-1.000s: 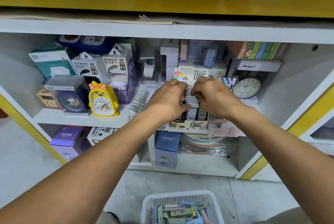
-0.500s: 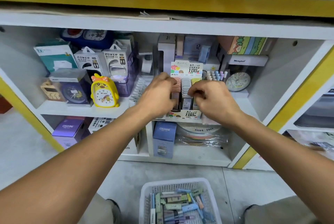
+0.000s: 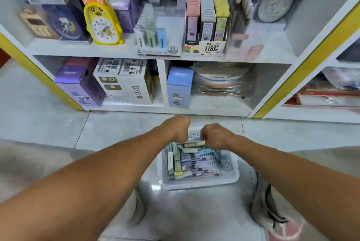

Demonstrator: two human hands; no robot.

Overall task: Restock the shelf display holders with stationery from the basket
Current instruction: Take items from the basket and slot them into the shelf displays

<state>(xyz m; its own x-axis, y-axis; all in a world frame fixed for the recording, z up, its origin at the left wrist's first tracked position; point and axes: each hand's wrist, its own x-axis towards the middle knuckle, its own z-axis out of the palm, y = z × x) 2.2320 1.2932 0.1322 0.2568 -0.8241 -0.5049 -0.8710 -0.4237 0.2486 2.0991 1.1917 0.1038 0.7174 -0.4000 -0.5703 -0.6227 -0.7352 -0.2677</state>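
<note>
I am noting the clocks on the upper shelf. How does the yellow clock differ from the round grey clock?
The yellow clock is chick-shaped with an orange bow; the grey clock is a plain disc. The yellow clock stands at the shelf's front left, beside dark boxes; the grey clock leans further back on the right, behind the pens. The yellow clock's numerals read clearly; the grey clock's face is too faint to read. Both are analogue clocks on the same shelf.

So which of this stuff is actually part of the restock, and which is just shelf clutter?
Job:
- white basket of stationery packs
- lead-refill display holder
- left hand, right hand, both over the basket

Clutter:
- yellow chick clock
- round clock
- DIY box
</note>
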